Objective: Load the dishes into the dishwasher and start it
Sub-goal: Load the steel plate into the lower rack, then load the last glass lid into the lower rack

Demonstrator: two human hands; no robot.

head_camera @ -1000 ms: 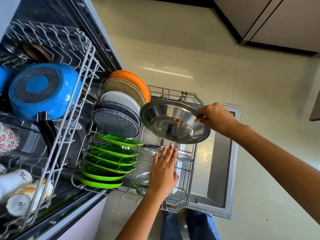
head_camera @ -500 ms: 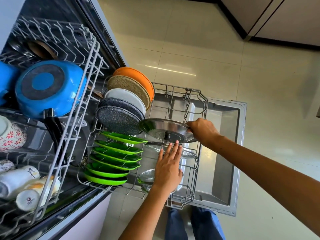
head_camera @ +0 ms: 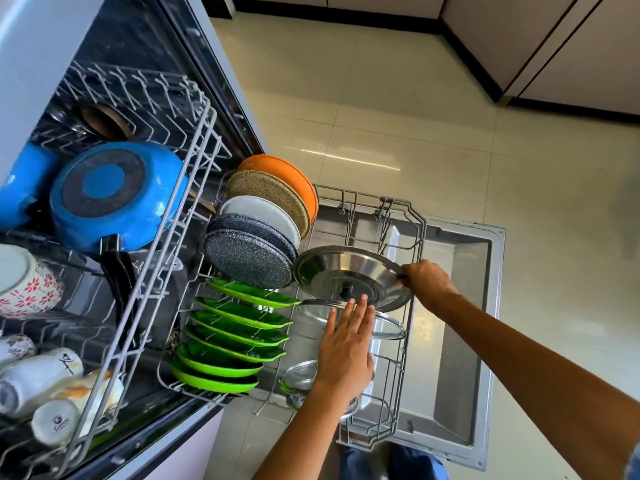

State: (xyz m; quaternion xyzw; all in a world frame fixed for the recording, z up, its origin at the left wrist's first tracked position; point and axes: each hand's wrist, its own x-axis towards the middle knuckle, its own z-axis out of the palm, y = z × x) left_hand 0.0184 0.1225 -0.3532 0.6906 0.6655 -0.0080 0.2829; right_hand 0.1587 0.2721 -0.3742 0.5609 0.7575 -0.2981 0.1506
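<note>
The right hand pinches the rim of the round stainless-steel pot lid, which stands tilted in the pulled-out grey wire lower rack, just beside the dark speckled round plates. The left hand lies flat with straight fingers on the clear glass lid in front, grasping nothing.

To seat the steel lid well, the right hand's grip should probably hold until the rim drops between two tines and bears its own weight; the knob (dark, facing the camera) wants to sit clear of the glass lid so the two do not rattle together. The left hand seems useful as a brace, keeping the glass lid from tipping forward.

Room is tight on the plate side: the steel rim is very near the front speckled plate and the nearest of the bright green oval plates. The far end of the lower rack has open tines, and the open dishwasher door gives free space on the right. The upper wire rack, carrying an upturned blue pan, overhangs on the left.
</note>
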